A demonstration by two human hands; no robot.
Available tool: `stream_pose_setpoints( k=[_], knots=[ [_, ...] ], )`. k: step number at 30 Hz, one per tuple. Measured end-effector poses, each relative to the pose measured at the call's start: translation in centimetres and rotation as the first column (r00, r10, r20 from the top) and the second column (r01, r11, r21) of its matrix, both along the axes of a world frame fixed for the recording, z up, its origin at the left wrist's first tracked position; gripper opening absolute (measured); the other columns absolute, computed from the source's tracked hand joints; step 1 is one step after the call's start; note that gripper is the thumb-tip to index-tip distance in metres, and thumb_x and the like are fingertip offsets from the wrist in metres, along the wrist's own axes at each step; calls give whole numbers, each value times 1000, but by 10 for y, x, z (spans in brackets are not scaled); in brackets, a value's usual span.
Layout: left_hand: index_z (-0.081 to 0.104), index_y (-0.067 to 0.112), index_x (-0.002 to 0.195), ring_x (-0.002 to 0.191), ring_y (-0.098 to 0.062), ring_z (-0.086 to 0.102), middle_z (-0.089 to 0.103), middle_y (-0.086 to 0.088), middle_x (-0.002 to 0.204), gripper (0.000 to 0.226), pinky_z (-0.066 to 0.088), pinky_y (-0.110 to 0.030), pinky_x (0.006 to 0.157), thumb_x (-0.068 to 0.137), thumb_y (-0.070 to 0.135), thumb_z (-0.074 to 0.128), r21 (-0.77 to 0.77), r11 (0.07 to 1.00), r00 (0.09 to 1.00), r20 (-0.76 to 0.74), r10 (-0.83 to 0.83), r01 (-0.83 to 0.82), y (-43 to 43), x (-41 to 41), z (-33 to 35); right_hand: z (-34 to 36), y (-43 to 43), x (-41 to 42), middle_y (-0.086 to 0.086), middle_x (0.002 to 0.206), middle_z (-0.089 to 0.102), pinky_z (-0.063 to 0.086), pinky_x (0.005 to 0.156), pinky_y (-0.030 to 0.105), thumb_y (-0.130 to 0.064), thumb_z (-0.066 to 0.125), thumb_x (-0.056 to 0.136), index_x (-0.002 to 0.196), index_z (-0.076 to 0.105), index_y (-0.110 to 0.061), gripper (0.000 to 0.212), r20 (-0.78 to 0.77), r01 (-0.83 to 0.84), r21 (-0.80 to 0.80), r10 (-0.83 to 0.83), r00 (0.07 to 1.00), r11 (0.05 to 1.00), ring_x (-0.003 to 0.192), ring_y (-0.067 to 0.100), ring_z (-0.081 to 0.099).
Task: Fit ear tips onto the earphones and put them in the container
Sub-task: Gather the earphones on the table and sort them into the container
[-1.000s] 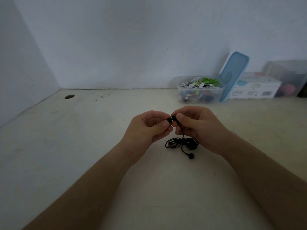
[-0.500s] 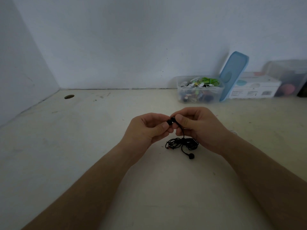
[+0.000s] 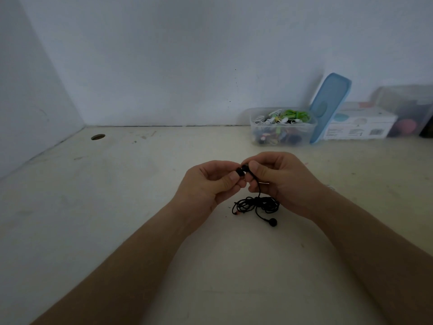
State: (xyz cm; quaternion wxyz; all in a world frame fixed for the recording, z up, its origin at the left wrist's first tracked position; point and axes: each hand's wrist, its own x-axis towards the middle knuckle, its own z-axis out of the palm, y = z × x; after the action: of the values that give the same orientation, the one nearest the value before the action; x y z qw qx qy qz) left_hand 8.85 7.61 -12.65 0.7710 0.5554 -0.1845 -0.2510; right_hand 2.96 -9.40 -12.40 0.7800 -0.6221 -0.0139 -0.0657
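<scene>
Your left hand (image 3: 210,184) and right hand (image 3: 281,181) meet above table (image 3: 117,195). Left thumb and forefinger pinch black ear tip (image 3: 239,171). Right thumb and forefinger pinch earbud (image 3: 245,167). Tip sits against bud; seated or not, cannot tell. Cable drops from right hand into black coil (image 3: 255,204) on table just below your hands. Second earbud (image 3: 272,222) lies at coil's near edge. Clear container (image 3: 281,134), holding other earphones, stands well apart at back right by wall, blue lid (image 3: 330,106) leaning beside it.
</scene>
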Motion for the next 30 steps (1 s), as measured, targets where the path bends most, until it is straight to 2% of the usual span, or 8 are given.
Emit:
stream_pose_setpoints(
  k=[5,18,23,26,30],
  knots=[
    [67,-1,100,73,-15,71,73,-13,83,24,57,-19,69,76,2,65,-48,998,998,-55,-41,39,1,0,1,1,-1,-1,9,68,67,56,62,24,-12,63,79,92,69,-1,18,6,-22,34,22,1000,999,57,13,60],
    [67,-6,105,74,-17,72,74,-17,86,30,57,-19,68,76,1,67,-6,1000,998,-65,2,-2,1,0,0,1,-1,0,13,71,69,56,63,25,-15,67,79,88,73,-6,14,73,17,-155,-6,997,988,59,17,60],
    [70,-3,99,74,-17,72,74,-17,84,22,58,-20,69,77,-1,67,14,999,999,-42,31,-30,1,-1,1,-2,1,1,11,71,70,55,62,23,-2,63,90,91,72,-5,10,114,82,-235,-57,992,969,59,16,62],
    [70,-2,99,73,-17,71,73,-16,82,17,57,-20,69,83,-4,64,24,999,999,-20,44,-43,0,-1,2,-2,3,1,10,70,70,55,62,23,-2,62,92,91,72,-5,11,104,94,-208,-73,992,974,59,16,61],
    [70,1,98,75,-17,71,73,-15,84,24,57,-20,70,75,4,69,15,1000,1000,4,27,-27,1,-1,3,-1,3,1,10,69,68,55,62,25,-8,62,90,88,72,-5,10,39,52,-96,-48,998,994,60,17,59]
  ],
)
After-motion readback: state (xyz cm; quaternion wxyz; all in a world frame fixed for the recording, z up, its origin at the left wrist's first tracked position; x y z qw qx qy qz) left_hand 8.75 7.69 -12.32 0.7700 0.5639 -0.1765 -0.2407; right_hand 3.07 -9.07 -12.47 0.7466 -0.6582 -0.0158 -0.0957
